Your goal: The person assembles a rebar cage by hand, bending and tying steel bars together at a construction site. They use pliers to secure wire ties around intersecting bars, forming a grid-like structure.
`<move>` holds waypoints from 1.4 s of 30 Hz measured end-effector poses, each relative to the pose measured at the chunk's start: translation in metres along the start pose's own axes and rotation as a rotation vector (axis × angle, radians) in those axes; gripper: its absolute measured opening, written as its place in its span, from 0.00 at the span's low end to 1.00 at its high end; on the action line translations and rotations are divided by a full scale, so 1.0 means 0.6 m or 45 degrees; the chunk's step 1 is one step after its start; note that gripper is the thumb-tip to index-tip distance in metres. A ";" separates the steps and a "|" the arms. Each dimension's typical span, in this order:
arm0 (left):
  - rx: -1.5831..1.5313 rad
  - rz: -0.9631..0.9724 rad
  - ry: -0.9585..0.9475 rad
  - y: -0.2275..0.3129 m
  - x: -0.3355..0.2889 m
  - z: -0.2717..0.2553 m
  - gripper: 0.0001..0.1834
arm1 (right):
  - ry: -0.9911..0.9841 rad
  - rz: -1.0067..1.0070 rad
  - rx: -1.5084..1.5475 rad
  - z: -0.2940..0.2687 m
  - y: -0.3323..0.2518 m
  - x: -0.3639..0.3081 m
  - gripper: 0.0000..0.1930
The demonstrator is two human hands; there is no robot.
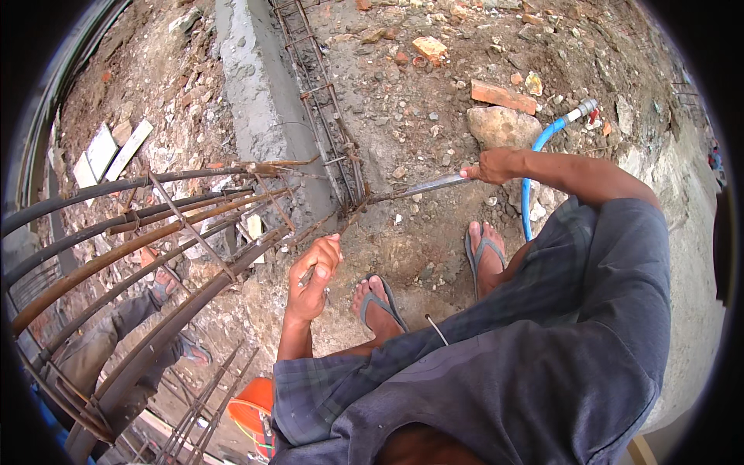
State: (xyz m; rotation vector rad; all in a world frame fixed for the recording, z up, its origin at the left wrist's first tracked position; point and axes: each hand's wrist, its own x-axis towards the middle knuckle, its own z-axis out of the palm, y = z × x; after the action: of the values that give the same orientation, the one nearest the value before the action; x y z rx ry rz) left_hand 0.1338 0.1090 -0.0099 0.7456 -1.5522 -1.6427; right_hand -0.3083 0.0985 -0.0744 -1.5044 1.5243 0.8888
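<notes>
Smooth metal bar (438, 184), rough metal rebar (315, 91), matt concrete beam (260, 85), glossy plastic hose (526, 203)

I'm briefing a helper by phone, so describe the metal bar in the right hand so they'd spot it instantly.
Start at the grey concrete beam, then the rebar cage beside it. From the cage's near end, go right to the metal bar in the right hand. Its silvery shine sets it apart from the cage's brown bars.

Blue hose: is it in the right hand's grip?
No, the right hand's grip is on a silvery metal bar; the blue hose passes beneath the forearm.
</notes>
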 end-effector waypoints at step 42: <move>0.225 -0.042 -0.003 0.007 0.040 0.025 0.24 | 0.423 -0.160 -0.078 0.076 0.104 0.116 0.50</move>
State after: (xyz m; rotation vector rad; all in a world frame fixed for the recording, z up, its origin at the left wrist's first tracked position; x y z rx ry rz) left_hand 0.1087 0.0973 -0.0022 0.8662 -1.7113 -1.5444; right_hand -0.3655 0.1117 -0.1600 -1.8408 1.6239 0.6397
